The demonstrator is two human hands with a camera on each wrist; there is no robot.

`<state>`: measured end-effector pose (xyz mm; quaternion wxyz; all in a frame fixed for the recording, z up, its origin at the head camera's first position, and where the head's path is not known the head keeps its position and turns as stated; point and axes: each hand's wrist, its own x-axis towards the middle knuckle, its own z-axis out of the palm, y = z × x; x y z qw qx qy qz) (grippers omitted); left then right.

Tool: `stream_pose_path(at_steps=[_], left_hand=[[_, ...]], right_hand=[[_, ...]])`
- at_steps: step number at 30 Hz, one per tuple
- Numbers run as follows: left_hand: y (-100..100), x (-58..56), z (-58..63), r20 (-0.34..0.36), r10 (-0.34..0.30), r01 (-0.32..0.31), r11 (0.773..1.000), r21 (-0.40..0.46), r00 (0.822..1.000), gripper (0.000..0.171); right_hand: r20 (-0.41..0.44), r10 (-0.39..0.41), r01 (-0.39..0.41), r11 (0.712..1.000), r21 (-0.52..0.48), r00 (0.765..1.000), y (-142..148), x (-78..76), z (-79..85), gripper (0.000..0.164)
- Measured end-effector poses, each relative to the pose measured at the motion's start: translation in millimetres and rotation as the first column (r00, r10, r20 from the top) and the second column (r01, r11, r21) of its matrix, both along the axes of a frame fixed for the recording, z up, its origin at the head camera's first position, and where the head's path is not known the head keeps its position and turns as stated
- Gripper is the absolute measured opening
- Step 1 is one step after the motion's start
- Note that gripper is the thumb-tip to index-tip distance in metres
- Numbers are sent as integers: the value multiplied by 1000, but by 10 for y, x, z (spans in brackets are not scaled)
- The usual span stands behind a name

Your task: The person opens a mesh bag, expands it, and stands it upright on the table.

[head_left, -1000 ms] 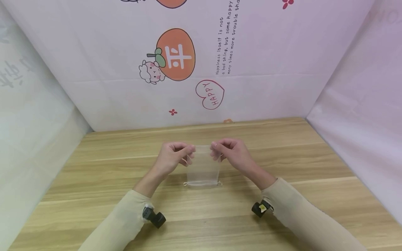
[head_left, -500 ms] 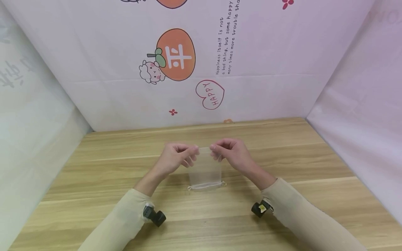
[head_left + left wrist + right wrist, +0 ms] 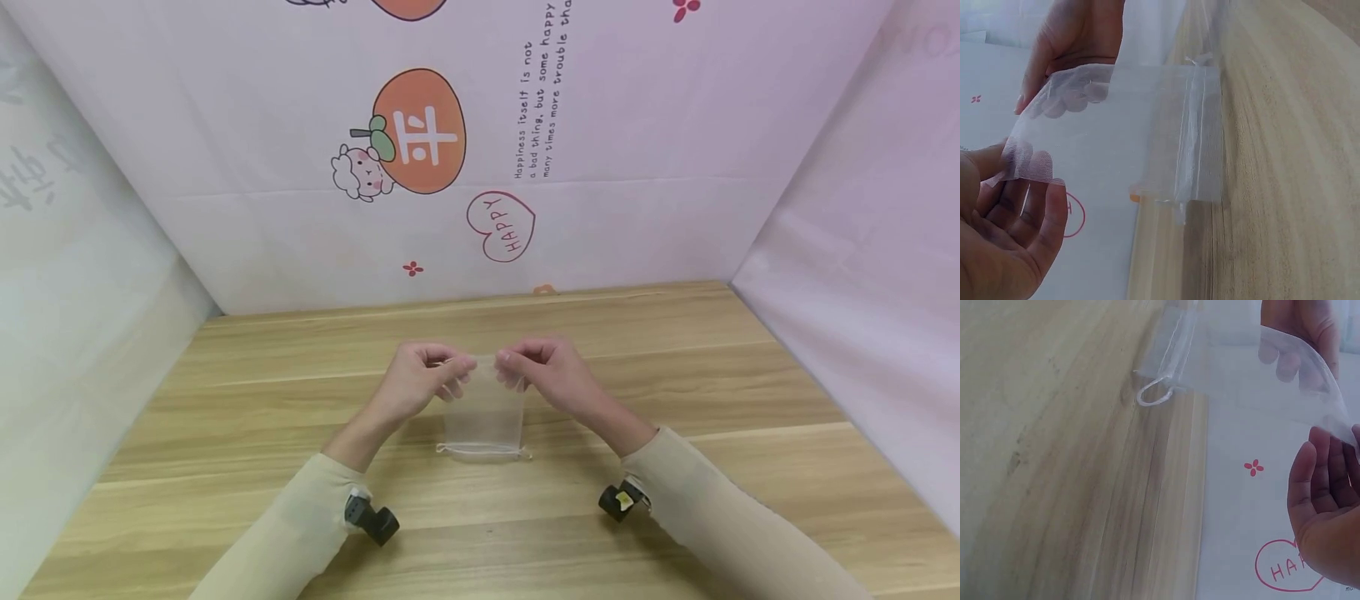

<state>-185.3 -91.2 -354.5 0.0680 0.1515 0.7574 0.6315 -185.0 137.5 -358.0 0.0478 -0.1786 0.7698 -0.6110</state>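
A small sheer white drawstring pouch (image 3: 483, 417) hangs between both hands in the head view, its drawstring end lowest and nearest the person. My left hand (image 3: 422, 379) pinches one upper corner between thumb and fingers. The opposite corner is pinched by my right hand (image 3: 551, 375). Through the mesh (image 3: 1104, 137) the other fingers show behind the cloth in the left wrist view. A white cord loop (image 3: 1155, 394) sticks out at one side of the gathered end in the right wrist view. The pouch looks flat and thin.
Under the hands lies a wood-grain tabletop (image 3: 480, 533). A white printed cloth (image 3: 637, 167) stands along its back edge, with more white cloth at the left (image 3: 82, 250) and right (image 3: 870, 233). Small black cameras (image 3: 372, 518) sit at both wrists.
The hands have drawn a little closer together, the pouch's top edge slackening between them. Its drawstring end swung right, then back left, and hangs slightly lower in the head view.
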Motion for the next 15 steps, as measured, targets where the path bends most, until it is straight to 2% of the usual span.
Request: stream_pose_path(at_steps=[4, 10, 15], left_hand=[[-1, 2, 5, 3, -3, 3, 1000, -27, 1000, 25], [-5, -11, 28, 2, -38, 38, 990, -136, 999, 33], [7, -21, 38, -16, -56, 52, 982, -182, 998, 27]], right_hand=[[-29, -11, 11, 1000, -10, 1000, 4, -10, -10, 19], [-47, 0, 0, 1000, -7, 999, 4, -18, -4, 18], [-48, 5, -4, 1000, 16, 999, 2, -19, 12, 15]])
